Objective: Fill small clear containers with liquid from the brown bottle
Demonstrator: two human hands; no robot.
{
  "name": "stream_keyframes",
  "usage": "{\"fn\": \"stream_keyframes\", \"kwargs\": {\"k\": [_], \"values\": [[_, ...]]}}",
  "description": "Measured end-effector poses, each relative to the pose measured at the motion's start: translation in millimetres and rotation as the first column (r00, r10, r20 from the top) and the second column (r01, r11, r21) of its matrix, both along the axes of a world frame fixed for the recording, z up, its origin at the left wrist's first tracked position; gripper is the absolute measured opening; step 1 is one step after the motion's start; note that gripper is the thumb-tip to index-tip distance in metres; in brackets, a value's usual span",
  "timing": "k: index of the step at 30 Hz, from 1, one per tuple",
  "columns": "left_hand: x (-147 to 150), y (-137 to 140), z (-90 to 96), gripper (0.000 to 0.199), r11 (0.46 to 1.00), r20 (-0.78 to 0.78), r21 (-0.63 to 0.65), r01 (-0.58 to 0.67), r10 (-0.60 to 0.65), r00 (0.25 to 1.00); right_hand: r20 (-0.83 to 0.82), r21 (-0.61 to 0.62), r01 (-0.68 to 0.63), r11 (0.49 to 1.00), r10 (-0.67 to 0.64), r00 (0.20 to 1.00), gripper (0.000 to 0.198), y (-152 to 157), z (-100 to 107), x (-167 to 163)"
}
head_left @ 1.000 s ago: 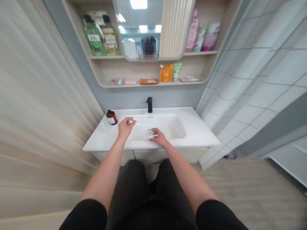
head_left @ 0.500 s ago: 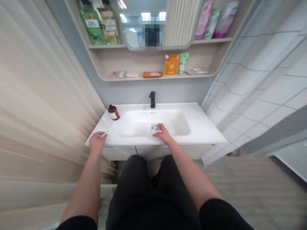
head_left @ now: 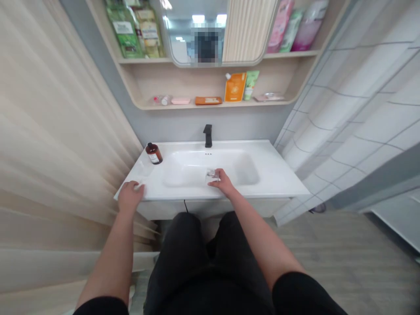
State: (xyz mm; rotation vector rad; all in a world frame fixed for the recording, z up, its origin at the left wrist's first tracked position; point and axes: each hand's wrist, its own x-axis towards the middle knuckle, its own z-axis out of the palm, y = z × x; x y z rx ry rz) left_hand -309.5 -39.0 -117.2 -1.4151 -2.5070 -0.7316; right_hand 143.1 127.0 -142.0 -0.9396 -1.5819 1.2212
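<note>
My right hand (head_left: 224,182) grips a small clear container (head_left: 211,175) from its right side, over the front part of the white sink basin (head_left: 183,168). The container looks see-through; its contents are hard to make out. At the left front corner of the white countertop (head_left: 272,175) is my left hand (head_left: 130,196), its thumb and fingers apart. A small whitish thing shows faintly by those fingertips, blending into the counter. Behind that hand a faint clear item (head_left: 142,168) lies on the counter. A brown bottle (head_left: 154,153) with a black cap stands at the back left.
A black faucet (head_left: 208,135) rises behind the basin. Above it, a wall shelf (head_left: 275,78) carries an orange pouch (head_left: 235,87), a green tube (head_left: 251,85), a pink bar (head_left: 180,100) and several bottles beside a mirror (head_left: 183,39). A beige curtain (head_left: 65,131) hangs close on the left.
My left hand has shifted slightly left and its fingers have parted; the white stick-like thing that showed in them is no longer plainly seen. My right hand and the clear container stay nearly still.
</note>
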Motion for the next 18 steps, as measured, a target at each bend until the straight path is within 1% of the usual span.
{"fn": "stream_keyframes", "kwargs": {"k": [3,6,9,11,13,14,16,18], "values": [[-4.3,-1.4,-3.3,0.038,1.000,0.014,-0.009,0.021,-0.021,1.000,-0.024,-0.030,0.030,0.999,-0.031,0.999,0.075,1.2,-3.6,-2.9],[-17.2,-1.2,-6.1,0.035,0.996,0.046,-0.057,0.062,-0.059,0.997,-0.090,-0.047,0.067,0.997,-0.071,0.993,0.077,-0.8,-2.1,-6.5],[-32.2,-1.2,-8.3,0.036,0.989,0.071,-0.113,0.096,-0.088,0.994,-0.140,-0.047,0.186,0.981,-0.191,0.972,0.078,-2.3,3.5,1.5],[-38.0,-2.5,-10.2,0.036,0.986,0.075,-0.131,0.106,-0.097,0.993,-0.129,-0.020,0.289,0.957,-0.289,0.949,0.078,-0.6,8.2,21.0],[-37.7,-4.7,-12.8,0.037,0.991,0.053,-0.108,0.082,-0.077,0.996,-0.083,0.029,0.403,0.915,-0.400,0.913,0.080,3.7,12.6,53.1],[-35.2,-5.9,-14.3,0.039,0.995,0.034,-0.083,0.061,-0.059,0.998,-0.048,0.060,0.465,0.884,-0.462,0.885,0.081,6.5,14.4,72.8],[-26.7,-7.8,-17.8,0.043,0.999,-0.011,-0.013,0.035,-0.035,0.999,0.036,0.134,0.590,0.796,-0.599,0.800,0.081,13.1,16.9,115.6],[-15.9,-8.7,-21.3,0.047,0.998,-0.044,0.052,0.045,-0.043,0.998,0.141,0.179,0.682,0.709,-0.704,0.696,0.082,20.5,17.4,156.7]]}}
